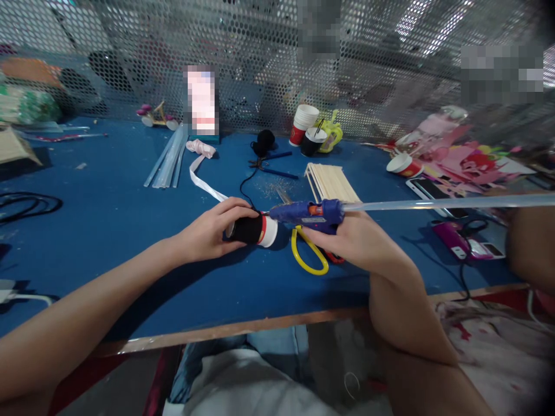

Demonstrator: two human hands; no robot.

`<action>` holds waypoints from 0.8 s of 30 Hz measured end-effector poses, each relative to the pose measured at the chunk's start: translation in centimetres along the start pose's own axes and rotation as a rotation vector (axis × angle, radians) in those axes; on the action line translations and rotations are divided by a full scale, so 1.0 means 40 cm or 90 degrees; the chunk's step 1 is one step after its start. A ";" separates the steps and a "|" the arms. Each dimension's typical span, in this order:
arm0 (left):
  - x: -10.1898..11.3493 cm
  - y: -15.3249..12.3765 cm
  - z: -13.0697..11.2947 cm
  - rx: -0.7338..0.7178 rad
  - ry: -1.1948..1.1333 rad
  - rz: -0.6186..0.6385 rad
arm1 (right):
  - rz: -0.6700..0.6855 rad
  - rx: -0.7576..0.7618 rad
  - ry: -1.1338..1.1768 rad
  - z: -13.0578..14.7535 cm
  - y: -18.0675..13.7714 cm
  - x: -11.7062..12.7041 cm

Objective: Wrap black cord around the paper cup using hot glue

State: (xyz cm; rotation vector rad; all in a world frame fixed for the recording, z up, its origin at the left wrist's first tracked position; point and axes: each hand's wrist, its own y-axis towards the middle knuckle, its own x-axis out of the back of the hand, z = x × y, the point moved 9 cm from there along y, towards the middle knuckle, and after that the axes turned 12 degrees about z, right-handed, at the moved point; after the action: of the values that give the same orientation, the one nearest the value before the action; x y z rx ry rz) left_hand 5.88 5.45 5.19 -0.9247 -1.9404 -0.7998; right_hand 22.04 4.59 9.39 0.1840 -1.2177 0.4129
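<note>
My left hand [217, 229] is closed round a paper cup [269, 231] lying on its side. Black yarn covers much of the cup, leaving a red band and a white end showing. In my right hand [353, 240] is a blue hot glue gun [307, 212], its nozzle close to the cup's red band; I cannot tell if they touch. A long clear glue stick [433, 203] sticks out of the gun's back. Yellow-handled scissors [310, 254] lie beneath the gun. From the cup, a black strand runs back toward a ball of black yarn [263, 142].
Pliers [277, 166], wooden sticks [332, 180], spare glue sticks [167, 159] and a white ribbon [203, 184] lie behind my hands. Stacked paper cups [303, 122] stand near the mesh screen [260, 69]. At right are phones, a purple power strip [463, 241] and another person's arm [531, 248].
</note>
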 end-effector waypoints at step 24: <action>0.015 -0.002 0.047 0.099 -0.081 -0.041 | 0.115 0.089 -0.171 0.039 -0.019 -0.039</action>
State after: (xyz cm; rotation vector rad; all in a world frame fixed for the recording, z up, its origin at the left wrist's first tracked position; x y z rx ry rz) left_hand 4.82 7.06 4.83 -0.8403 -2.1197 -0.6286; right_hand 20.57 3.01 8.53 0.2566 -1.4757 0.6481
